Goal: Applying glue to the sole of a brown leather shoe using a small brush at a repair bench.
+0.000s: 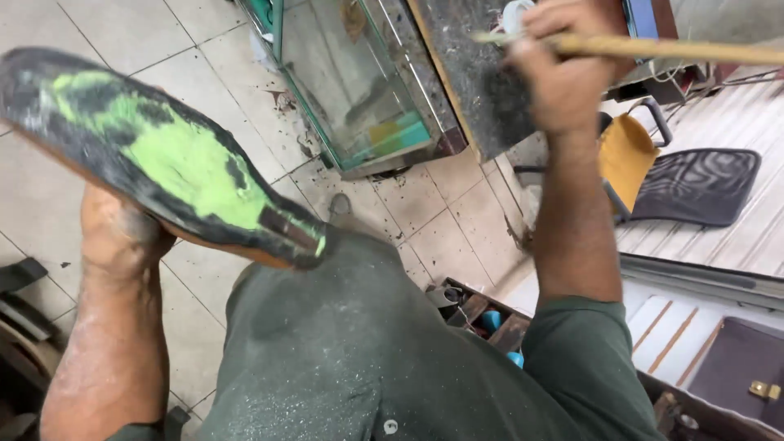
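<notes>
While the sole (175, 159), green-smeared face up at ten o'clock, rests on the left hand (118, 233) whose fingers grip beneath to present it, the right hand (563, 69) at one o'clock pinches a stick (653, 49) over the counter (474, 90).

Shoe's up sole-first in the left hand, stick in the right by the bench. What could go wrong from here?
1. The left hand supports the shoe sole only from beneath; it might tip off.
2. The wooden stick in the right hand is long; swinging it could strike the glass cabinet.
</notes>
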